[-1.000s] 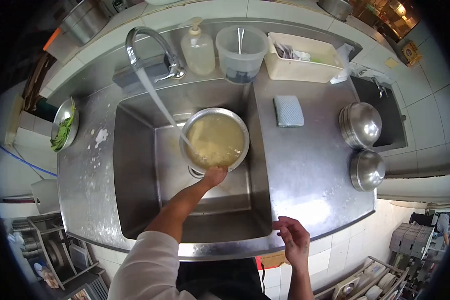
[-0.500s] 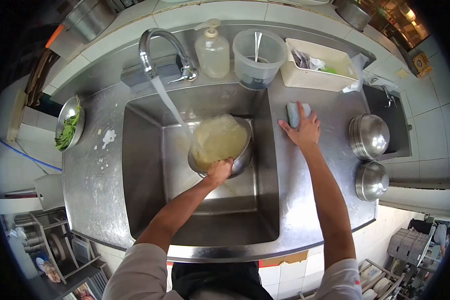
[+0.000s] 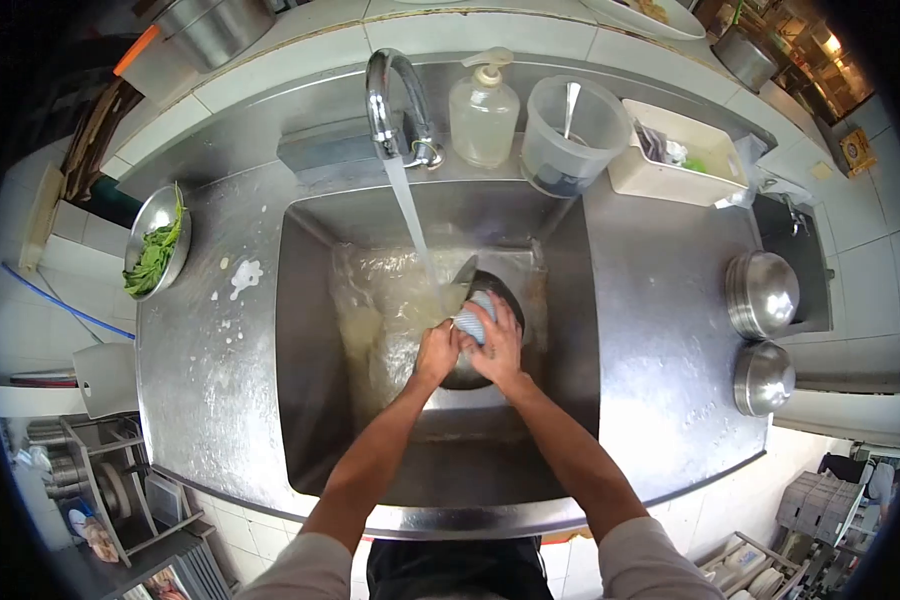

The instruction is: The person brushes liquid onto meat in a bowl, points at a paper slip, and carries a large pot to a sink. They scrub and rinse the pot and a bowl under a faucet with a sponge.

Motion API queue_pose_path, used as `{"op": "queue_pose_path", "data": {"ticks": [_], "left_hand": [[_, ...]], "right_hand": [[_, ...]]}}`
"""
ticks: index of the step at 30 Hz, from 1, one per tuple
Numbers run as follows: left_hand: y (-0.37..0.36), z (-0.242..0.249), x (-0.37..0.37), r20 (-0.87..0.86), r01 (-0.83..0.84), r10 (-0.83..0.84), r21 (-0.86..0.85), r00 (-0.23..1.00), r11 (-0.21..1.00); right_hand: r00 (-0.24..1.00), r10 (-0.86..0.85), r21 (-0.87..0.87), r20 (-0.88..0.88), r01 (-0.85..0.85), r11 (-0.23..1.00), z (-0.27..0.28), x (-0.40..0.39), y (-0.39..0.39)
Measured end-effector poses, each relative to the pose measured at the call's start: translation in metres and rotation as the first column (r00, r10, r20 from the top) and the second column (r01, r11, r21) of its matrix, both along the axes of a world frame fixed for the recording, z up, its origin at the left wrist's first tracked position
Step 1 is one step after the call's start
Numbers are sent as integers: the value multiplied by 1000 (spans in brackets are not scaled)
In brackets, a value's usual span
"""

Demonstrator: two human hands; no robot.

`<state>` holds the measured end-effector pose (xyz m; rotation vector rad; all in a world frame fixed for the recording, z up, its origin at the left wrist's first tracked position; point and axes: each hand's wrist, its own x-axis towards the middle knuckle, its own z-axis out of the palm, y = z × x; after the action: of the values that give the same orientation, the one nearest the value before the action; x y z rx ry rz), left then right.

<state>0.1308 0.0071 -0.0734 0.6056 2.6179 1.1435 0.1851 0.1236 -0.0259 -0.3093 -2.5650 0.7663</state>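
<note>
Tilted in the steel sink [image 3: 315,400] is a metal bowl [image 3: 464,378], partly covered by my hands. My left hand [image 3: 436,354] is closed on the bowl's near-left rim. Held in my right hand [image 3: 500,348], a light blue sponge [image 3: 476,312] presses against the bowl. The faucet [image 3: 379,105] pours a stream of water [image 3: 406,205] just left of the bowl. Cloudy, foamy water [image 3: 380,300] spreads over the sink floor.
Behind the sink stand a soap pump bottle [image 3: 484,115], a clear plastic tub [image 3: 575,140] with a spoon, and a cream bin [image 3: 670,180]. Metal bowls [image 3: 765,295] sit at the right. A bowl of leafy greens [image 3: 153,258] rests at the left.
My right hand has brought the sponge from the right counter to the bowl. The bowl has tipped, and its cloudy water is now in the sink. The view has shifted left.
</note>
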Motion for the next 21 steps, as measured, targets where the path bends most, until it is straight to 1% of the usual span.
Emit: {"op": "queue_pose_path", "data": {"ticks": [1, 2, 3, 4, 5, 6, 8, 9, 10, 12, 13, 14, 15, 16, 17, 18, 20, 21], "left_hand": [[-8, -1, 0, 31, -41, 40, 43, 999, 998], [-16, 0, 2, 69, -86, 81, 83, 994, 993], [-24, 0, 6, 78, -89, 84, 68, 993, 994], [-28, 9, 6, 88, -107, 105, 18, 991, 994], [-28, 15, 7, 97, -126, 128, -21, 987, 992], [-31, 22, 6, 99, -125, 127, -21, 987, 992], [-44, 28, 0, 175, -138, 136, 0, 975, 990], [-49, 25, -2, 192, -123, 120, 2, 974, 992], [-56, 18, 6, 209, -121, 121, -12, 970, 993], [-49, 7, 4, 19, -125, 124, 80, 992, 989], [-46, 21, 3, 71, -158, 147, 173, 987, 972], [-45, 26, 3, 75, -156, 145, 176, 987, 972], [-49, 29, 7, 119, -184, 169, 125, 978, 975], [-55, 32, 8, 154, -202, 190, 67, 970, 977], [-57, 35, 4, 150, -195, 184, 64, 972, 979], [-59, 38, 3, 185, -243, 222, 97, 957, 965], [-65, 44, -4, 251, -337, 291, 162, 923, 928], [-75, 33, -5, 275, -350, 318, 75, 907, 934]], "right_hand": [[1000, 0, -4, -3, 0, 1000, -10, -14, -1], [994, 70, -71, -79, -76, 995, -21, -33, 2], [980, 131, -140, -152, -153, 978, -33, -48, 1], [987, 29, -351, 158, 29, 936, -23, -73, 4], [884, -7, -471, 467, 256, 844, -14, -90, 10], [883, -8, -470, 469, 257, 844, -19, -89, 7], [985, 20, -466, 174, 64, 883, -37, -75, -10], [998, 52, -442, 31, -33, 896, -45, -62, -21], [998, 50, -453, 49, -22, 891, -46, -42, -35], [971, 103, -150, -217, -137, 979, -41, -32, -41], [959, 222, -284, -177, -266, 921, -49, -43, -28], [988, 142, -391, 61, -107, 914, -61, -63, -19], [947, 84, -459, 309, 71, 886, -77, -85, -11], [896, 145, -475, 420, 81, 876, -111, -115, 2], [833, 201, -487, 515, 91, 869, -136, -139, 13], [833, 195, -488, 518, 100, 867, -135, -139, 14], [826, 217, -568, 520, 144, 811, -110, -141, 12], [818, 307, -717, 487, 173, 675, -67, -120, 4]]}}
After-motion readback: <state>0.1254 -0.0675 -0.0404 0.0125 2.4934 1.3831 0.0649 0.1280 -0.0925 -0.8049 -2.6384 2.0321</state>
